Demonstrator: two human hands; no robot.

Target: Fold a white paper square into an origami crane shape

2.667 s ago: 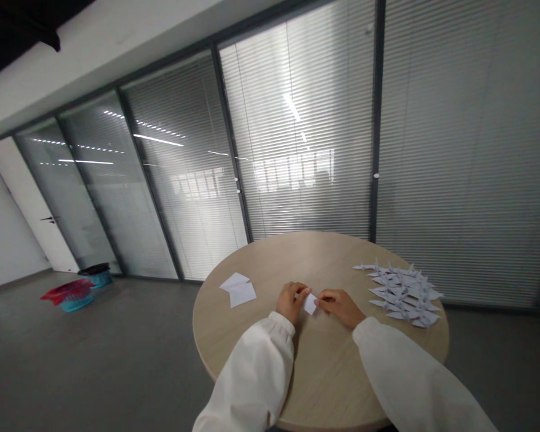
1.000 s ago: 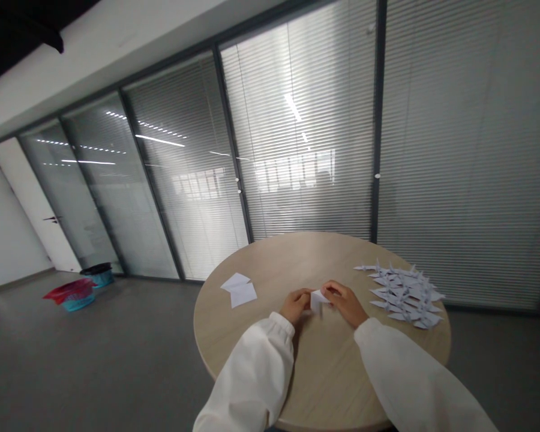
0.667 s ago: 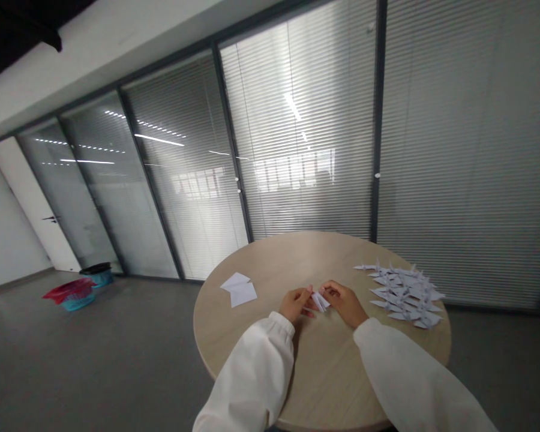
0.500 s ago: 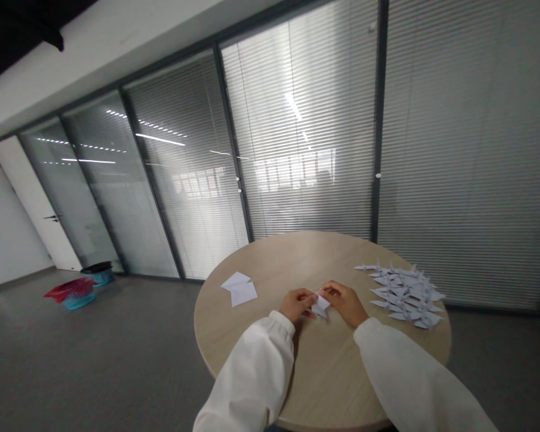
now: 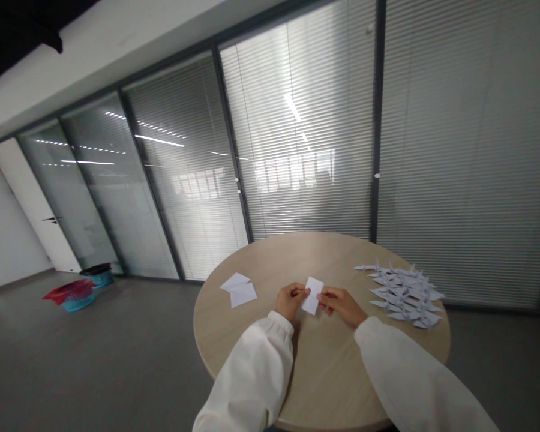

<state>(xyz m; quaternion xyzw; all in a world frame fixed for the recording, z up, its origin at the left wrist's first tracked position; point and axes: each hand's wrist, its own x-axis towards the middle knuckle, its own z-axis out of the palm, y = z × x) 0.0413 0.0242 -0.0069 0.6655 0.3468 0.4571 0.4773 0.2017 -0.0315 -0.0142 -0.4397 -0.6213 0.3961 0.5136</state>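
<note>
A small white paper sheet (image 5: 312,294) lies opened out as an upright rectangle between my hands, over the middle of the round wooden table (image 5: 274,258). My left hand (image 5: 290,301) pinches its left edge with closed fingers. The right edge is pinched the same way by my right hand (image 5: 340,303). Both arms wear white sleeves.
Two loose white paper squares (image 5: 239,290) lie on the table to the left. A heap of several folded paper cranes (image 5: 402,292) covers the table's right side. Glass walls with blinds stand behind. A red basket (image 5: 72,293) and a dark bin (image 5: 96,273) sit on the floor far left.
The paper was a small folded piece handled between my fingertips; it now shows unfolded into a longer flat rectangle, held at both edges. My hands stayed in nearly the same place.
</note>
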